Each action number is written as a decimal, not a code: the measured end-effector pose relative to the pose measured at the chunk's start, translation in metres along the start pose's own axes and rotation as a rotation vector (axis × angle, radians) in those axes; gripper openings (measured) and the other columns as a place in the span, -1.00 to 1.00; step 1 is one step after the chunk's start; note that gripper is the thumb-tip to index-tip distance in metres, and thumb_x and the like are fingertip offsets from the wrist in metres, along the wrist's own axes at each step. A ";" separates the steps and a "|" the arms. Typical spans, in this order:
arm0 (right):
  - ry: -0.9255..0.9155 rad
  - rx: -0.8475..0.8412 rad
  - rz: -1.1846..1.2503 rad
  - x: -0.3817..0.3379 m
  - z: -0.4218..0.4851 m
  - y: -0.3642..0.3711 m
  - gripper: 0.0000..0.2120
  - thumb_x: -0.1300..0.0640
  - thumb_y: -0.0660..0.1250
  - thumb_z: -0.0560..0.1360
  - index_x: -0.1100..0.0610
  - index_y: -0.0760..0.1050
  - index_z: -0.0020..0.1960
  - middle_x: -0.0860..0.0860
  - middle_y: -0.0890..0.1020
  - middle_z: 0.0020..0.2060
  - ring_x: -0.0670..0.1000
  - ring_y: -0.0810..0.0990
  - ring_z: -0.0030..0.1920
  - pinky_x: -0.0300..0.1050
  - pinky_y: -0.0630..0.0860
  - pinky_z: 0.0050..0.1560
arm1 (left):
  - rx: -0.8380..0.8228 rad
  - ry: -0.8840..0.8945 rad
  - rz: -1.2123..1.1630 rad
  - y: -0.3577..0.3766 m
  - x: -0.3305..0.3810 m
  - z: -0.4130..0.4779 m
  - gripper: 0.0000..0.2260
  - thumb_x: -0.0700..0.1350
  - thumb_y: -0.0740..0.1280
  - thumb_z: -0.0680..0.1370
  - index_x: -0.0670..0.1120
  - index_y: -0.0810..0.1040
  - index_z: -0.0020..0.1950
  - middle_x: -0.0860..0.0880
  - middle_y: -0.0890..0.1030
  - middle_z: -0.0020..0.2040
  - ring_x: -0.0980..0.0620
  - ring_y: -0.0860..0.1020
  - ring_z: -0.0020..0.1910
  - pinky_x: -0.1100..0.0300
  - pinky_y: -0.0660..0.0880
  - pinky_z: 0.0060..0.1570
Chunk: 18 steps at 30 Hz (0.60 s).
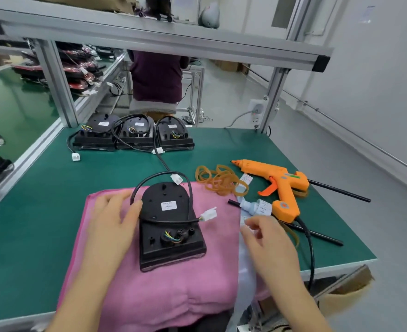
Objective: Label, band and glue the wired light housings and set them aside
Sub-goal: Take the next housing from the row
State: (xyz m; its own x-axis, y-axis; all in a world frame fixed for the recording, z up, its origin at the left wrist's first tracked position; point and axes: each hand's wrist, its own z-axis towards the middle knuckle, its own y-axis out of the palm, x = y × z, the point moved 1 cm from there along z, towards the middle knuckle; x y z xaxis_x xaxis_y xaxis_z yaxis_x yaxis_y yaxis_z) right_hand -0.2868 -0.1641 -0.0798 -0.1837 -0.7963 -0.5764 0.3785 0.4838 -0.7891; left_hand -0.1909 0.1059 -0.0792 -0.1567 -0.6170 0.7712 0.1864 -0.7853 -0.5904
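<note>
A black wired light housing lies back-up on a pink towel, with a white label stuck on its dome. Its black cable loops over the top and ends in two white connectors. My left hand rests on the towel with its fingers touching the housing's left edge. Hovering over a strip of label backing, my right hand has its fingers curled; blur hides whether it pinches a label. A pile of rubber bands and an orange glue gun lie to the right.
Three finished housings stand in a row at the back of the green bench. Black glue sticks lie by the glue gun. A person in purple sits beyond the bench. An aluminium frame post rises at the back left.
</note>
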 end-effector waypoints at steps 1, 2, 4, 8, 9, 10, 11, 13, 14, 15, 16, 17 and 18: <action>0.094 -0.070 -0.099 0.010 0.007 -0.008 -0.85 -0.14 0.28 0.52 -0.08 0.48 -0.09 -0.18 0.48 -0.12 -0.09 0.53 -0.09 -0.12 0.38 -0.18 | 0.108 0.046 0.020 -0.002 0.010 -0.005 -0.76 -0.08 0.30 0.59 -0.11 0.59 0.21 -0.14 0.55 0.15 -0.03 0.44 0.18 0.09 0.36 0.22; 0.161 -0.153 -0.185 0.019 0.013 -0.012 -0.77 -0.19 0.29 0.49 -0.05 0.47 -0.17 -0.14 0.50 -0.17 -0.09 0.52 -0.17 -0.11 0.38 -0.24 | 0.182 0.110 0.023 -0.003 0.023 -0.010 -0.81 -0.09 0.31 0.59 -0.12 0.61 0.15 -0.12 0.56 0.09 -0.05 0.45 0.14 0.06 0.37 0.17; 0.232 -0.272 -0.244 0.025 0.018 -0.012 -0.60 -0.29 0.31 0.41 0.01 0.38 -0.33 -0.10 0.48 -0.35 -0.12 0.43 -0.37 -0.12 0.29 -0.38 | 0.192 0.286 0.010 0.003 0.050 -0.021 -0.85 -0.11 0.30 0.57 -0.12 0.64 0.02 -0.06 0.58 -0.04 -0.06 0.49 0.02 0.05 0.39 0.06; 0.222 -0.308 -0.270 0.015 0.022 -0.005 -0.44 -0.29 0.40 0.31 0.06 0.18 -0.47 -0.05 0.25 -0.60 -0.08 0.21 -0.54 -0.15 0.11 -0.48 | -0.051 0.538 0.042 0.038 0.089 -0.042 -0.88 -0.14 0.33 0.53 -0.12 0.65 -0.09 -0.02 0.61 -0.16 -0.09 0.51 -0.13 0.12 0.36 -0.05; 0.225 -0.334 -0.286 0.013 0.022 -0.004 -0.47 -0.24 0.40 0.34 0.06 0.19 -0.46 -0.06 0.27 -0.57 -0.08 0.23 -0.52 -0.14 0.12 -0.47 | -0.125 0.573 0.067 0.048 0.095 -0.046 -0.89 -0.15 0.34 0.55 -0.12 0.65 -0.08 -0.02 0.61 -0.16 -0.10 0.51 -0.13 0.16 0.34 -0.04; 0.231 -0.357 -0.284 0.012 0.023 -0.004 -0.52 -0.20 0.40 0.37 0.05 0.22 -0.43 -0.06 0.31 -0.53 -0.07 0.27 -0.48 -0.13 0.15 -0.46 | -0.197 0.599 0.092 0.059 0.100 -0.050 -0.89 -0.15 0.33 0.57 -0.10 0.65 -0.05 -0.02 0.62 -0.13 -0.10 0.52 -0.09 0.19 0.31 0.01; 0.239 -0.368 -0.261 0.012 0.023 -0.003 -0.56 -0.16 0.39 0.40 0.05 0.24 -0.41 -0.06 0.34 -0.48 -0.06 0.29 -0.45 -0.13 0.17 -0.44 | -0.257 0.615 0.116 0.069 0.103 -0.053 -0.87 -0.13 0.29 0.59 -0.08 0.64 0.01 -0.02 0.62 -0.07 -0.09 0.51 -0.02 0.22 0.29 0.09; 0.251 -0.358 -0.170 0.016 0.021 -0.002 -0.60 -0.08 0.39 0.42 0.05 0.25 -0.39 -0.07 0.34 -0.46 -0.05 0.29 -0.42 -0.12 0.19 -0.40 | -0.348 0.628 0.248 0.091 0.105 -0.054 -0.80 -0.11 0.20 0.64 -0.02 0.57 0.17 0.01 0.57 0.08 -0.03 0.44 0.13 0.19 0.28 0.24; 0.256 -0.350 -0.107 0.019 0.020 -0.003 -0.61 -0.04 0.40 0.43 0.05 0.25 -0.39 -0.07 0.33 -0.46 -0.05 0.28 -0.42 -0.12 0.20 -0.38 | -0.384 0.632 0.339 0.099 0.106 -0.053 -0.78 -0.13 0.17 0.64 0.00 0.53 0.22 0.02 0.54 0.12 -0.01 0.40 0.17 0.14 0.32 0.25; 0.262 -0.349 -0.034 0.021 0.019 -0.005 -0.64 0.01 0.40 0.43 0.04 0.27 -0.38 -0.08 0.34 -0.46 -0.05 0.28 -0.41 -0.12 0.21 -0.37 | -0.412 0.633 0.402 0.106 0.106 -0.051 -0.76 -0.16 0.15 0.63 0.00 0.50 0.24 0.01 0.52 0.14 -0.02 0.38 0.18 0.10 0.35 0.22; 0.278 -0.362 0.042 0.023 0.018 -0.008 -0.69 0.06 0.41 0.44 0.06 0.31 -0.35 -0.06 0.37 -0.44 -0.06 0.31 -0.41 -0.14 0.23 -0.37 | -0.427 0.632 0.439 0.111 0.107 -0.049 -0.74 -0.19 0.14 0.61 -0.01 0.49 0.25 0.00 0.52 0.15 -0.03 0.37 0.18 0.08 0.36 0.19; 0.295 -0.382 0.122 0.025 0.016 -0.012 -0.76 0.11 0.40 0.44 0.09 0.38 -0.31 -0.04 0.43 -0.42 -0.06 0.38 -0.39 -0.17 0.28 -0.37 | -0.432 0.628 0.455 0.116 0.107 -0.047 -0.72 -0.22 0.14 0.59 -0.02 0.49 0.24 -0.01 0.53 0.14 -0.04 0.37 0.18 0.06 0.37 0.16; 0.323 -0.411 0.208 0.027 0.015 -0.015 -0.86 0.16 0.40 0.44 0.11 0.47 -0.24 -0.03 0.51 -0.38 -0.05 0.47 -0.37 -0.20 0.35 -0.36 | -0.439 0.622 0.468 0.119 0.107 -0.045 -0.71 -0.24 0.14 0.58 -0.03 0.49 0.24 -0.02 0.54 0.12 -0.05 0.38 0.17 0.05 0.38 0.12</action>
State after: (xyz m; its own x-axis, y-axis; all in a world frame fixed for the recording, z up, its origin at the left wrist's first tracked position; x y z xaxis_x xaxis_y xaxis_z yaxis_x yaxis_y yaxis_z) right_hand -0.2838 -0.1982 -0.0806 -0.4355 -0.5485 -0.7137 0.0638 0.7721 -0.6323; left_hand -0.2297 -0.0560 -0.0773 -0.6792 -0.6953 0.2350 -0.0045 -0.3162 -0.9487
